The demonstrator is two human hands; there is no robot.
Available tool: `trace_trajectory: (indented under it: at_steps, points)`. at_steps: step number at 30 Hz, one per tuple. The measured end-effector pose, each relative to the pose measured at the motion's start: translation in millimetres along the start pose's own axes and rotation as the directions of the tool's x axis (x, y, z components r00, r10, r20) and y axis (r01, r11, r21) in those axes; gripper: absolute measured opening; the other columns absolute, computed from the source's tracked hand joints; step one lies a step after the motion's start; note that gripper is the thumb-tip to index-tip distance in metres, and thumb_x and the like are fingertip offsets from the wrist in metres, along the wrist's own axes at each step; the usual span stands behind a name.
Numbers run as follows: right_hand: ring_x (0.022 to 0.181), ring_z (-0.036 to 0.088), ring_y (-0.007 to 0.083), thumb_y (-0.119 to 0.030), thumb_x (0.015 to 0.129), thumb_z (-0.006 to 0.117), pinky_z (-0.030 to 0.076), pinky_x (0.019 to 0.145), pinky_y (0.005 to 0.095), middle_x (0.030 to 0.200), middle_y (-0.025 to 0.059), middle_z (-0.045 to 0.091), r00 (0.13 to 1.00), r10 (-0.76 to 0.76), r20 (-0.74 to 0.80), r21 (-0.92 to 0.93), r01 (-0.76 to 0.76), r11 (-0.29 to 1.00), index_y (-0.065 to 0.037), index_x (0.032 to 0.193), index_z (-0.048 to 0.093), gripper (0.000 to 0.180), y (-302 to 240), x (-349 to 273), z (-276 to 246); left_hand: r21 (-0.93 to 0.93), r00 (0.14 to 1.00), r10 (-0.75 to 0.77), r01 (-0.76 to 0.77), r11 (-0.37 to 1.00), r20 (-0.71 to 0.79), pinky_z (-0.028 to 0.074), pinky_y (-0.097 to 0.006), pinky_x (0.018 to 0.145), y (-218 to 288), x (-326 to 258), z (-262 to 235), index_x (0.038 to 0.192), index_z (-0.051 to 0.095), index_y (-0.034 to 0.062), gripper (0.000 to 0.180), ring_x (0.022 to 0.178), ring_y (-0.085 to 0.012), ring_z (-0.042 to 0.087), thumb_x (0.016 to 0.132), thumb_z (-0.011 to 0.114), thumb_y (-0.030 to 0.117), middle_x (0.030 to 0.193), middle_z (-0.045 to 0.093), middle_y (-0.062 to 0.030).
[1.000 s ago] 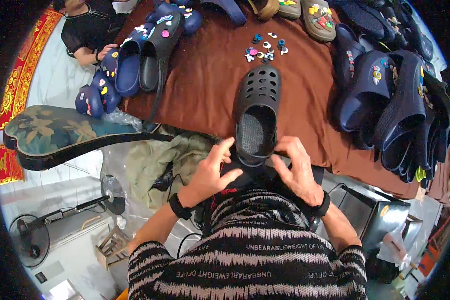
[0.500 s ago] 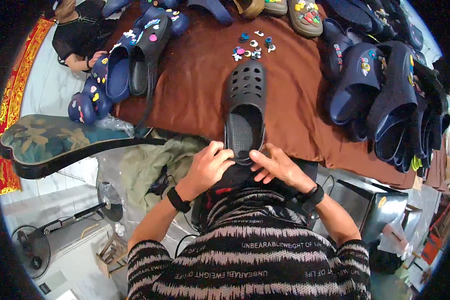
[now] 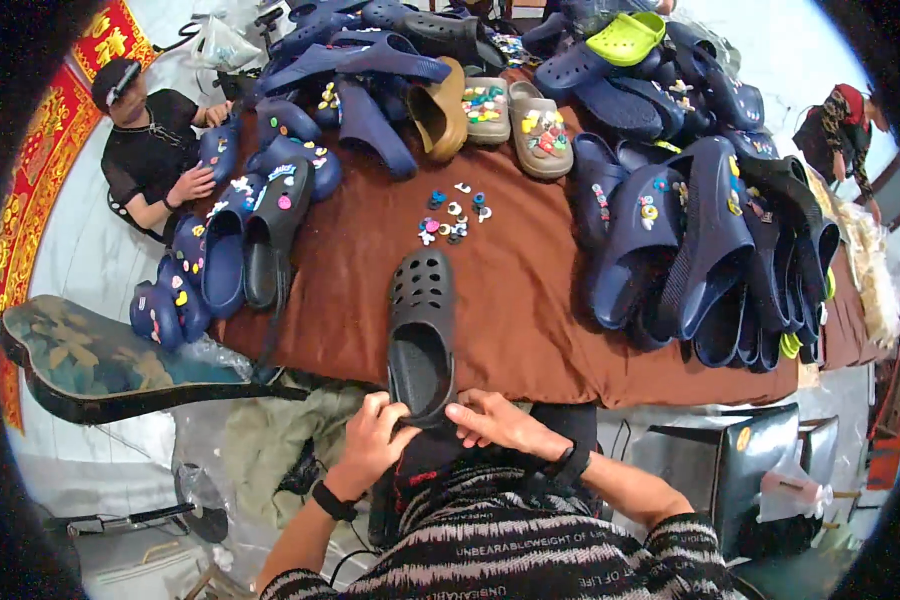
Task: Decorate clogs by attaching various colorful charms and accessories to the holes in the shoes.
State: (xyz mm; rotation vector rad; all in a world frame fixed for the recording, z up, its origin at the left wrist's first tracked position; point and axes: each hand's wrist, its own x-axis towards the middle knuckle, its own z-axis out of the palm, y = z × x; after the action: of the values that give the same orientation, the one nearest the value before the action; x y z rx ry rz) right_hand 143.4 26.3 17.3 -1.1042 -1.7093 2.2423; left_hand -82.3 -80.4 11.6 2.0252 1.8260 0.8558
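Hands meet at the heel of a black perforated clog (image 3: 421, 335) lying toe-away on the brown tablecloth (image 3: 530, 310), its heel at the near edge. Left hand (image 3: 373, 440) and right hand (image 3: 495, 420) both pinch the heel rim, probably working the strap, though fingers hide it. Small charms (image 3: 452, 215) lie beyond the toe with bare cloth between; navy clogs (image 3: 690, 250) crowd the right.

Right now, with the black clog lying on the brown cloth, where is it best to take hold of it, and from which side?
Probably at the heel rim, from the near table edge. The black clog lies sole down, toe pointing away, heel overhanging the cloth toward the person. Left hand and right hand already touch that end; the open rim lets fingers hook inside.
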Motion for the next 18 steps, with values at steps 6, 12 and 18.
trace_trajectory:
  at_steps: [6, 12, 18]
  points:
    - [0.069, 0.066, 0.0178, -0.039, 0.098, 0.059, 0.053, 0.066, 0.0352, 0.079, 0.0115, 0.069, 0.965, -0.26, -0.016, -0.251, 0.248, 0.936, 0.001, 0.108, 0.064, 0.041, -3, 11, -16, 0.168, 0.999, -0.028, 0.034, 0.985, -0.039, 0.048, -0.045, 0.087, -20, 19, -34, 0.105, 0.058, 0.0073, 0.039, 0.104, -0.0385, 0.056, 0.072, 0.079, 0.011, 0.112, 0.053, -0.0179]
    - [0.097, 0.067, 0.035, -0.025, 0.093, 0.063, 0.052, 0.083, 0.0415, 0.1, 0.0217, 0.069, 0.866, -0.446, -0.225, -0.403, 0.334, 0.852, 0.002, 0.108, 0.064, 0.031, -50, 39, -64, 0.304, 0.992, -0.024, 0.061, 0.951, -0.126, 0.044, -0.045, 0.096, -52, 28, -56, 0.112, 0.059, 0.0044, 0.035, 0.111, -0.0392, 0.053, 0.078, 0.065, 0.001, 0.119, 0.052, -0.0202]
    - [0.105, 0.061, 0.0411, -0.019, 0.092, 0.062, 0.049, 0.089, 0.046, 0.111, 0.0248, 0.065, 0.495, -0.647, -0.58, -0.614, 0.257, 0.746, 0.0, 0.117, 0.059, 0.032, -58, 148, -158, -0.18, 0.946, -0.218, 0.178, 0.967, -0.239, 0.033, -0.044, 0.11, -43, 55, -43, 0.129, 0.051, -0.0007, 0.043, 0.126, -0.0372, 0.045, 0.088, 0.059, 0.011, 0.133, 0.046, -0.0217]
